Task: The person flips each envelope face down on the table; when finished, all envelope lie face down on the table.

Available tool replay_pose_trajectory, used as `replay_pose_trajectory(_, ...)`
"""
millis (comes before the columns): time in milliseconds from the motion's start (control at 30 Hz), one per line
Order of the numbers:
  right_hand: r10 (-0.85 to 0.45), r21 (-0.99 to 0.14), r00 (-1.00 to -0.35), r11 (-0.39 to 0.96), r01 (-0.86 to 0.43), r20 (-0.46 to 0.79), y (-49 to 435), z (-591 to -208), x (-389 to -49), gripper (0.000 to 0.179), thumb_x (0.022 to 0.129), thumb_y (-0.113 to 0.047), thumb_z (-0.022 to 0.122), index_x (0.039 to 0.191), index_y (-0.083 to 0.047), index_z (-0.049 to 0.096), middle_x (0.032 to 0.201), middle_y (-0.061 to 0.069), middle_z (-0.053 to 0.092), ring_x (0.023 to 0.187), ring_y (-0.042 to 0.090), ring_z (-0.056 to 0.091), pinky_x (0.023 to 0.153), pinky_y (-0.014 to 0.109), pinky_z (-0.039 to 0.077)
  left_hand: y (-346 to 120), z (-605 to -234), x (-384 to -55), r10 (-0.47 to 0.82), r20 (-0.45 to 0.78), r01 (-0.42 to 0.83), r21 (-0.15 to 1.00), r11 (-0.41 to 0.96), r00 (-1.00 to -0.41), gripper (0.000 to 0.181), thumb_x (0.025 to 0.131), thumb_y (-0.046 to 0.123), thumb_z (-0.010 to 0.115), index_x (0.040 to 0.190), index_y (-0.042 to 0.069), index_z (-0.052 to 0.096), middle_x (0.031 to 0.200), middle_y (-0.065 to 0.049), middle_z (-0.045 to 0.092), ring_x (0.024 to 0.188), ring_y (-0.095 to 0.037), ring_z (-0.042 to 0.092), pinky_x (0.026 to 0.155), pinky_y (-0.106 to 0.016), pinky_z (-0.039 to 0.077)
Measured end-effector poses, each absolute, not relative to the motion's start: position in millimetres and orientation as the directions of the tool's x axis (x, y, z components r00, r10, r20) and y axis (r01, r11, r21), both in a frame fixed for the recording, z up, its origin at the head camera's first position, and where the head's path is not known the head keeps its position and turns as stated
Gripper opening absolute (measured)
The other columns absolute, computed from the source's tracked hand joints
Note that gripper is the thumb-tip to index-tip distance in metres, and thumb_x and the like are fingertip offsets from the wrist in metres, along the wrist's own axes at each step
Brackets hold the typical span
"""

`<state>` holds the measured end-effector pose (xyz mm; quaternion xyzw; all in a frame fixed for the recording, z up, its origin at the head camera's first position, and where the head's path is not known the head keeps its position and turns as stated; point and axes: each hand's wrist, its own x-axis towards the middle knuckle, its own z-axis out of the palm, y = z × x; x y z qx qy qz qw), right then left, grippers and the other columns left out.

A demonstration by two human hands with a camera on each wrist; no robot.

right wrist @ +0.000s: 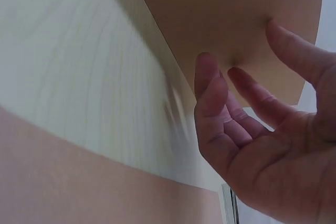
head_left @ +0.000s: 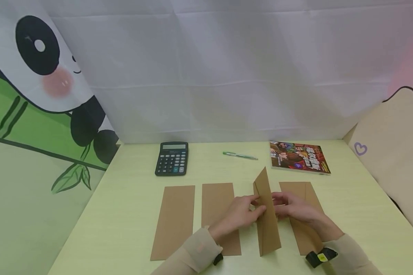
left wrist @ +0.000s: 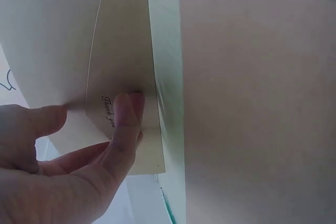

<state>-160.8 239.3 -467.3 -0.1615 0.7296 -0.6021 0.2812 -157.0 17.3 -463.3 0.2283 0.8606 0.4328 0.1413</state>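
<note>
A brown paper envelope (head_left: 269, 221) stands tilted upright on its long edge between my two hands. Its flap side faces left, with "Thank you" printed on the flap (left wrist: 121, 72) in the left wrist view. The thumb and fingertips of my left hand (head_left: 239, 212) touch this flap side, spread apart. On the plain opposite side, the thumb and a fingertip of my right hand (head_left: 297, 208) touch the paper, its other fingers loosely bent. Under my left forearm lies a second brown envelope (head_left: 217, 196), and another envelope (head_left: 304, 229) is beneath the right hand.
Left of these lies one more brown envelope (head_left: 175, 217). Farther back on the pale wooden table (head_left: 124, 214) are a black calculator (head_left: 172, 159), a green pen (head_left: 240, 155) and a colourful magazine (head_left: 299, 157). A white cloth (head_left: 227, 76) hangs behind the table.
</note>
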Motion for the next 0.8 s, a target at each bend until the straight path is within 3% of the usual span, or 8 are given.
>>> replay_pose_trajectory(200,-0.574,-0.959,-0.786,0.271,0.083,-0.230,234,-468,-162,0.056,0.093,-0.016,0.061,0.136,0.011,0.039,0.118,0.020,0.057,0.095,0.031,0.058,0.072,0.042,0.051,19,-460,-153,0.497,-0.081,0.202,0.849,0.489,-0.864,0.042,0.098,0.042,0.049,0.123,0.012,0.065,0.071,0.004,0.063,0.054,-0.005,0.057,0.049,-0.024,0.045)
replay_pose_trajectory(433,-0.553,-0.941,-0.797,0.332,0.057,-0.243,230,-470,-161,0.054,0.091,-0.019,0.064,0.134,0.005,0.045,0.120,0.020,0.054,0.095,0.030,0.057,0.071,0.043,0.050,20,-454,-148,0.463,-0.130,0.123,0.871,0.476,-0.877,0.050,0.098,0.054,0.037,0.093,0.018,0.072,0.067,-0.002,0.062,0.055,-0.010,0.054,0.050,-0.027,0.042)
replay_pose_trajectory(800,-0.551,-0.923,-0.800,0.385,0.007,-0.236,227,-472,-158,0.053,0.093,-0.021,0.063,0.134,0.007,0.044,0.111,0.016,0.054,0.087,0.030,0.059,0.064,0.036,0.047,19,-451,-146,0.450,-0.164,0.062,0.893,0.446,-0.878,0.059,0.099,0.055,0.035,0.104,0.009,0.072,0.065,-0.001,0.064,0.058,-0.013,0.060,0.053,-0.027,0.042)
